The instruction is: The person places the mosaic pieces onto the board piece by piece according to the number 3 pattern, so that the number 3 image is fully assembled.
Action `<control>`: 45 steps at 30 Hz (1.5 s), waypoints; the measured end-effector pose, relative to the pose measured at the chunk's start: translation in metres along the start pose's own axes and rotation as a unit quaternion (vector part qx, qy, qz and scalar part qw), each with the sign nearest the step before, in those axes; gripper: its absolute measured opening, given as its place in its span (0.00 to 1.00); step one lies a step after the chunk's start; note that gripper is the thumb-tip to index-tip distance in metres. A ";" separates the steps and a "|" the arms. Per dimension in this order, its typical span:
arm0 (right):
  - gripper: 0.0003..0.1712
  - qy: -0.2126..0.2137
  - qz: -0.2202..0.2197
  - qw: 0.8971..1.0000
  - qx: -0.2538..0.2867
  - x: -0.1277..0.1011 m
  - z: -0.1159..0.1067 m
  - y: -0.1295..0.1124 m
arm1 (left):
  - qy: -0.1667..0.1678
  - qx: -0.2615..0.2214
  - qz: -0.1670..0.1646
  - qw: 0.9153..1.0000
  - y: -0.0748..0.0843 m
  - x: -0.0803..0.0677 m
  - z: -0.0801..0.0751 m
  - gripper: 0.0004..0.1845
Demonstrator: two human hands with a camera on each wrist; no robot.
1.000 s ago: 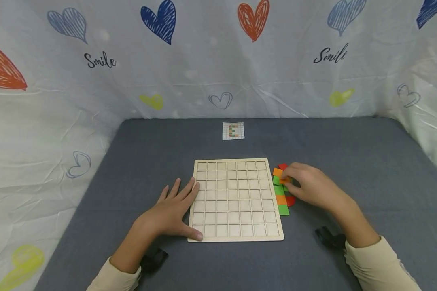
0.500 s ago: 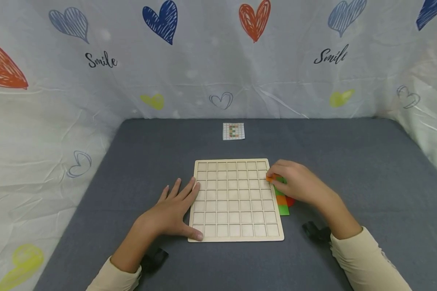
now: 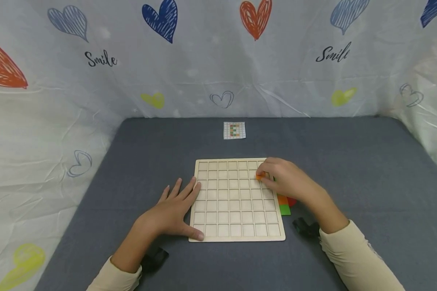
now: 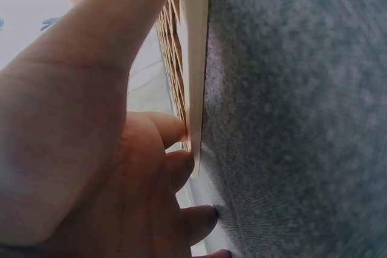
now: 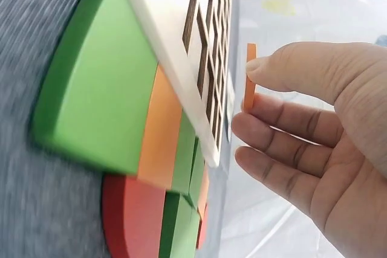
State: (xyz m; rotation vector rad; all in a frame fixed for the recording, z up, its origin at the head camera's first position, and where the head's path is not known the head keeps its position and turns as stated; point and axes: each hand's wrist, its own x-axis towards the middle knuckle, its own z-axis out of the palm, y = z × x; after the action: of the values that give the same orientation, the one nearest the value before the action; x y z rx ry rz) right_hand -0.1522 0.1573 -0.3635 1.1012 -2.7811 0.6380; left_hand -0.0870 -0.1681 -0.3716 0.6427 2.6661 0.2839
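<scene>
While the right hand pinches an orange tile above the board toward its far right corner, the left hand lies spread, gripping nothing, against the left edge. A slackened pinch could drop the tile askew; uneven left-hand pressure could shift the board.

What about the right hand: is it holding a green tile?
No, the right wrist view shows the right hand pinching an orange tile.
</scene>
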 end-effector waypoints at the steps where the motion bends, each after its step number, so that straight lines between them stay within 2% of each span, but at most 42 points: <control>1: 0.05 -0.003 0.001 1.000 0.002 0.001 0.001 -0.001 | 0.000 0.000 0.000 1.000 0.000 0.000 0.000 0.67; 15: 0.04 -0.014 -0.018 1.000 -0.008 0.023 0.010 -0.008 | -0.002 0.000 -0.003 1.000 0.001 -0.001 -0.002 0.66; 35: 0.06 -0.052 -0.003 0.999 -0.013 0.040 0.018 -0.010 | -0.003 0.005 -0.013 1.000 0.000 0.000 0.001 0.68; 45: 0.06 -0.070 0.007 0.997 -0.020 0.044 0.019 -0.010 | 0.000 0.001 -0.006 1.000 0.002 -0.002 -0.001 0.66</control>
State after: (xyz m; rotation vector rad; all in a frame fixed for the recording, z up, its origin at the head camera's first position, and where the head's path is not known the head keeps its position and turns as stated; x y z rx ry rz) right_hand -0.1770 0.1147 -0.3677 1.1613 -2.9069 0.5241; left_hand -0.0853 -0.1674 -0.3694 0.6263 2.6700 0.2773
